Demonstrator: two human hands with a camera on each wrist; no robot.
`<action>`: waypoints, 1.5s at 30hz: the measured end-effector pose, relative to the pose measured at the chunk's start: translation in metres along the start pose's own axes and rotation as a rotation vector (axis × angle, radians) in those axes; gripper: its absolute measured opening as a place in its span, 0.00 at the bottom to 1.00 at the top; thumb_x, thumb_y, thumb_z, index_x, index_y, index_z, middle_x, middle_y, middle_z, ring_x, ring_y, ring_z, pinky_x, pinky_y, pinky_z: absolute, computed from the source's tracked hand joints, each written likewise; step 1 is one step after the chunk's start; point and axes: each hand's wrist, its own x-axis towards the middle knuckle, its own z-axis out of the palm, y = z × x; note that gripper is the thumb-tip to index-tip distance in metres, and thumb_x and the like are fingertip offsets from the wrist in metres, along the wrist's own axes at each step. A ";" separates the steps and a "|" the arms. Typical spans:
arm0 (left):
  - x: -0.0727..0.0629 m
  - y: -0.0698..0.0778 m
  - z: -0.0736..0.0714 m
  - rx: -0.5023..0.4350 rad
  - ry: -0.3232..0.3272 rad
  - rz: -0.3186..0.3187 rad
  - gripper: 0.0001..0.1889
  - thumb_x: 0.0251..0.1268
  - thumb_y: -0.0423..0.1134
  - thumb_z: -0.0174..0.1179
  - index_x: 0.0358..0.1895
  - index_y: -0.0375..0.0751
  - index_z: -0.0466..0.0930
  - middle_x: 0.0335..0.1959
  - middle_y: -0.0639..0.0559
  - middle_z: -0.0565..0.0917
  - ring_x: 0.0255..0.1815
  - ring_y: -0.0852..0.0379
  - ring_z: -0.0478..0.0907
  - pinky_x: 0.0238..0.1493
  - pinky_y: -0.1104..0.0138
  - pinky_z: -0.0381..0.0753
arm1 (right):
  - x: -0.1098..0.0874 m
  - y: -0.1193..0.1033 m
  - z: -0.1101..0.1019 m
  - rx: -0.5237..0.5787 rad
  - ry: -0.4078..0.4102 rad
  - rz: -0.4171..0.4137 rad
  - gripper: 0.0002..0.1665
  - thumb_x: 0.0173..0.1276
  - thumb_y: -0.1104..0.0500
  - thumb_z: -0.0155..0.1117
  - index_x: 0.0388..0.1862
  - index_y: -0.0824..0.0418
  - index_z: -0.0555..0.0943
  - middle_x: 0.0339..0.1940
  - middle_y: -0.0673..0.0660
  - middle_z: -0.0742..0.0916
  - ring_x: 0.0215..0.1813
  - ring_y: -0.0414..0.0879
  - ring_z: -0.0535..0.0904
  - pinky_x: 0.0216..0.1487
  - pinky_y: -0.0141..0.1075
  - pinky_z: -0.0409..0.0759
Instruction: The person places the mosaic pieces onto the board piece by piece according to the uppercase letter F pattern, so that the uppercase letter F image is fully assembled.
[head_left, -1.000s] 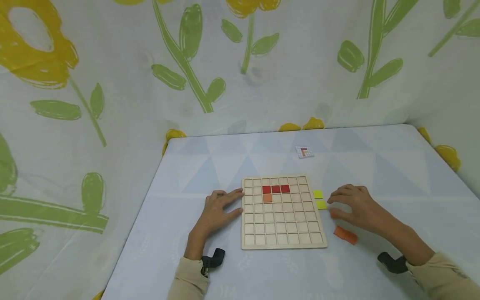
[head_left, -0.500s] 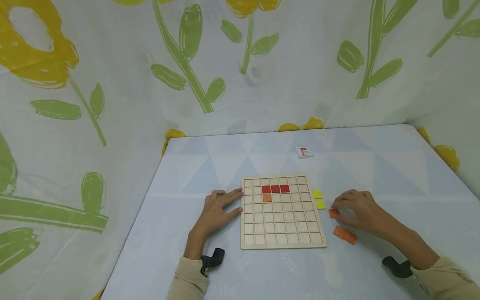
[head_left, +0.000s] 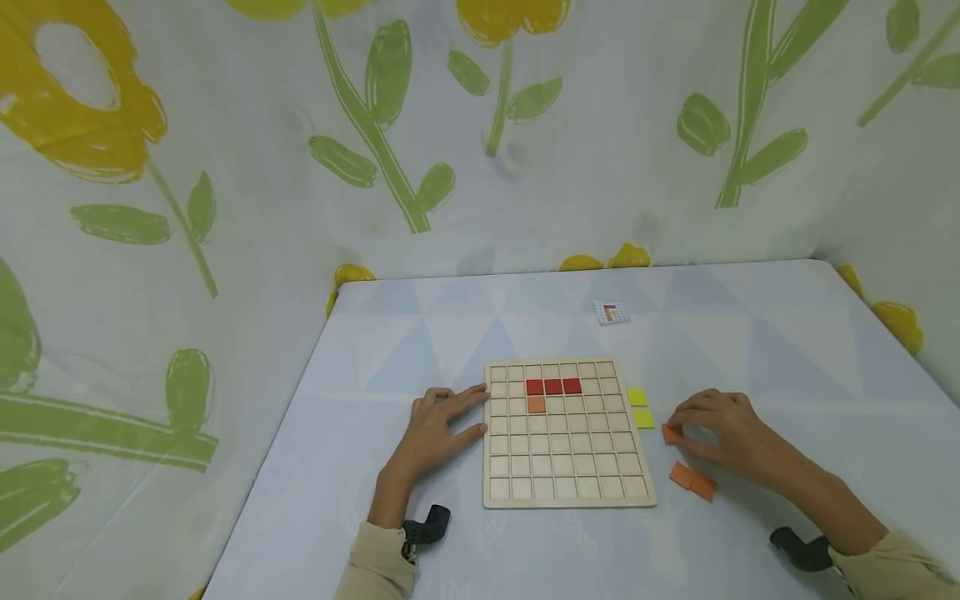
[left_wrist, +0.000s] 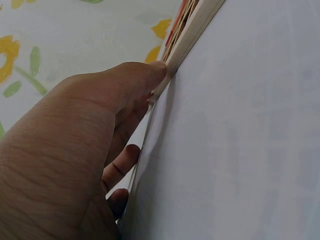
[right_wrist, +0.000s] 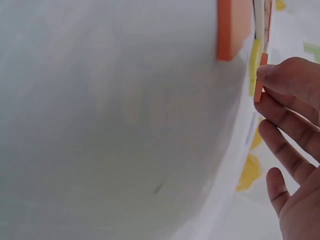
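Note:
A square wooden grid board (head_left: 570, 467) lies mid-table. Three red tiles (head_left: 553, 387) sit in a row in its cells, with one orange tile (head_left: 536, 404) directly below the leftmost red one. My left hand (head_left: 435, 429) rests at the board's left edge, thumb and fingers spread and touching it; the left wrist view shows the thumb (left_wrist: 135, 80) against the rim. To the right of the board, my right hand (head_left: 723, 429) pinches a loose orange tile (right_wrist: 261, 82) between thumb and index finger. Two more orange tiles (head_left: 693, 482) lie just below that hand.
Two yellow tiles (head_left: 643, 419) lie along the board's right edge. Behind the board is a small card (head_left: 611, 312) printed with a coloured grid pattern. A flower-print cloth (head_left: 525, 208) hangs round the back and sides of the pale table (head_left: 360, 350).
My right hand has shifted slightly right and down, and its fingers have closed on the orange tile. My left hand stays at the board's edge. The head view has tilted up a little.

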 end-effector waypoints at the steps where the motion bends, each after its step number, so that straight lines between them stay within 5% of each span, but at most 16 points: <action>1: -0.001 0.000 0.001 0.000 0.000 0.000 0.28 0.68 0.59 0.60 0.70 0.63 0.74 0.71 0.71 0.69 0.60 0.51 0.65 0.55 0.53 0.59 | 0.000 -0.001 0.000 0.009 0.007 -0.005 0.22 0.41 0.63 0.85 0.35 0.46 0.88 0.38 0.41 0.85 0.45 0.46 0.78 0.42 0.49 0.65; 31: 0.000 0.000 -0.001 0.012 0.014 0.019 0.27 0.68 0.57 0.61 0.70 0.62 0.75 0.71 0.71 0.70 0.60 0.51 0.66 0.54 0.53 0.60 | 0.055 -0.037 0.000 0.096 0.017 -0.066 0.18 0.47 0.65 0.83 0.37 0.53 0.88 0.40 0.44 0.86 0.48 0.46 0.77 0.51 0.49 0.63; 45: 0.000 -0.002 0.001 0.022 0.011 0.026 0.28 0.68 0.57 0.61 0.70 0.61 0.74 0.72 0.70 0.69 0.61 0.49 0.66 0.55 0.52 0.60 | 0.071 -0.051 0.008 0.109 -0.093 -0.029 0.15 0.54 0.60 0.81 0.41 0.54 0.89 0.43 0.47 0.87 0.53 0.51 0.78 0.53 0.52 0.66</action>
